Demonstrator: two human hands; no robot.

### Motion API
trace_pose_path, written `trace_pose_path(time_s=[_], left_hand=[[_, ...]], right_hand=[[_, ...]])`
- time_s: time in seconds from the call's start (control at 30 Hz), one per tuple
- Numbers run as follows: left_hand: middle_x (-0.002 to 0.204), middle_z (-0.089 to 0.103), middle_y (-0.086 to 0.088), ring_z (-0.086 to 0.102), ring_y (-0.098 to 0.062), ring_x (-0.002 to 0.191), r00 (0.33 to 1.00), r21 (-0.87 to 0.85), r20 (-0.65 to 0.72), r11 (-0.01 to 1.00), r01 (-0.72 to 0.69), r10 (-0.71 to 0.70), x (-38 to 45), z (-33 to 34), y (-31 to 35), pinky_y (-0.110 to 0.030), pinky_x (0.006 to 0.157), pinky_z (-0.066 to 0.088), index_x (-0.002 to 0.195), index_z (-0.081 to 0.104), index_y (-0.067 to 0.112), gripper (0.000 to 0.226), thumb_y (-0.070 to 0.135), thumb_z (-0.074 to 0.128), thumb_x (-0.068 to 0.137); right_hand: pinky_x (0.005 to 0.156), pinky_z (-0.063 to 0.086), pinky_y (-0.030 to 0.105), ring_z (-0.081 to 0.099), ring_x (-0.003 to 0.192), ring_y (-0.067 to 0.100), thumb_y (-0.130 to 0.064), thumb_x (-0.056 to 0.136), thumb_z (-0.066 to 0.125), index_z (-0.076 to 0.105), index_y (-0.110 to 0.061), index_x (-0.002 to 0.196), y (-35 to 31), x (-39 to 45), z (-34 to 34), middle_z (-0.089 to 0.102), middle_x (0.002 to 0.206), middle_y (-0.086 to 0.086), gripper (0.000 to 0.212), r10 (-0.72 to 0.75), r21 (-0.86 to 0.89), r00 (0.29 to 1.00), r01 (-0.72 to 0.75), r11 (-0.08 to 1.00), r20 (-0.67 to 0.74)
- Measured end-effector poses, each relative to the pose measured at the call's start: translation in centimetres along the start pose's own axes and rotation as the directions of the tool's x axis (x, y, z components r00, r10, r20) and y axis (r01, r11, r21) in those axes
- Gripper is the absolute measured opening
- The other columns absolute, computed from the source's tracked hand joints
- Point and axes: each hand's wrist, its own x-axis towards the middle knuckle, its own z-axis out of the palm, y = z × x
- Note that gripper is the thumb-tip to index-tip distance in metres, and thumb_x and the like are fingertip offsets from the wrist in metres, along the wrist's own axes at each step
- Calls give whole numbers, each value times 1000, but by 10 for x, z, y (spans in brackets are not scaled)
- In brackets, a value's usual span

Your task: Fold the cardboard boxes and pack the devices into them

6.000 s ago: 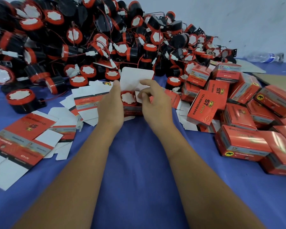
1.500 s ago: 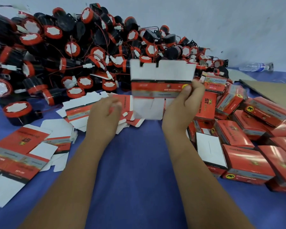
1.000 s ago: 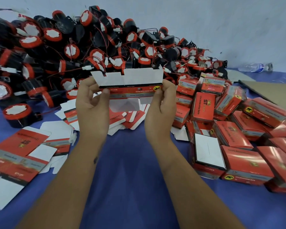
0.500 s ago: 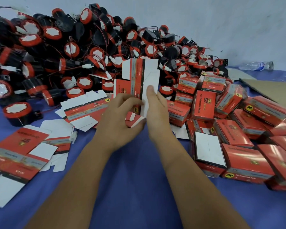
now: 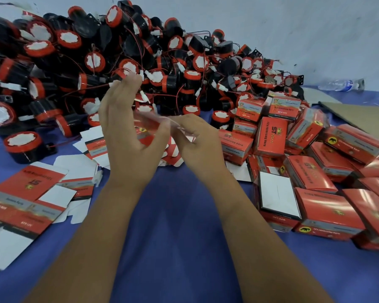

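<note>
A red and white cardboard box blank (image 5: 162,123), blurred by motion, is between my hands above the blue table (image 5: 175,217). My right hand (image 5: 198,147) pinches its right end with curled fingers. My left hand (image 5: 123,130) stands upright with straight fingers and the thumb spread, its palm against the blank's left side. Behind them lies a big heap of black devices with red rims (image 5: 140,62) and loose wires. Several flat blanks (image 5: 26,193) lie at the left, and more flat blanks (image 5: 94,145) lie under my hands.
Several closed red boxes (image 5: 315,171) are piled at the right, one showing its white face (image 5: 278,195). A brown cardboard sheet (image 5: 359,119) and a water bottle (image 5: 339,84) lie at the far right. A pale wall stands behind the heap.
The blank went from flat and upright between both hands to a blurred, partly collapsed shape. My left hand rose and straightened its fingers; my right hand curled onto the blank.
</note>
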Motion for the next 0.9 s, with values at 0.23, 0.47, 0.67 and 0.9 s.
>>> trace_pose_path(time_s=[0.23, 0.47, 0.67, 0.9], left_hand=[[95, 49, 21, 47, -1, 94, 994, 0, -102, 999, 50, -50, 3, 0, 0, -29, 91, 42, 91, 60, 18, 12, 29, 65, 95], [94, 51, 11, 52, -1, 88, 946, -337, -114, 908, 251, -304, 4, 1, -1, -18, 88, 47, 94, 45, 30, 23, 10, 55, 98], [93, 54, 5, 57, -9, 88, 890, -472, -31, 792, 387, -454, 8, -5, -18, -20, 83, 48, 101, 50, 24, 29, 6, 67, 86], [104, 73, 13, 69, -4, 88, 742, -567, 236, 531, 630, -628, 7, 1, -19, -22, 69, 54, 111, 72, 28, 23, 26, 53, 97]], right_hand=[[96, 45, 22, 55, 113, 8, -6, 88, 65, 61, -16, 129, 2, -2, 1, 63, 122, -3, 43, 40, -81, 998, -44, 996, -49], [89, 45, 10, 50, 119, -5, -2, 87, 68, 40, -33, 142, -4, -2, -1, 50, 135, -12, 70, 252, 269, 968, -245, 932, 9], [81, 37, -4, 39, 106, -33, -2, 90, 62, 38, -18, 147, -2, -7, 8, 42, 139, -11, 64, 221, 287, 971, -238, 928, 91], [117, 31, 40, 30, 142, 9, -36, 87, 54, 22, -27, 155, -5, -14, 22, 30, 155, -8, 76, 185, 168, 971, -210, 963, 153]])
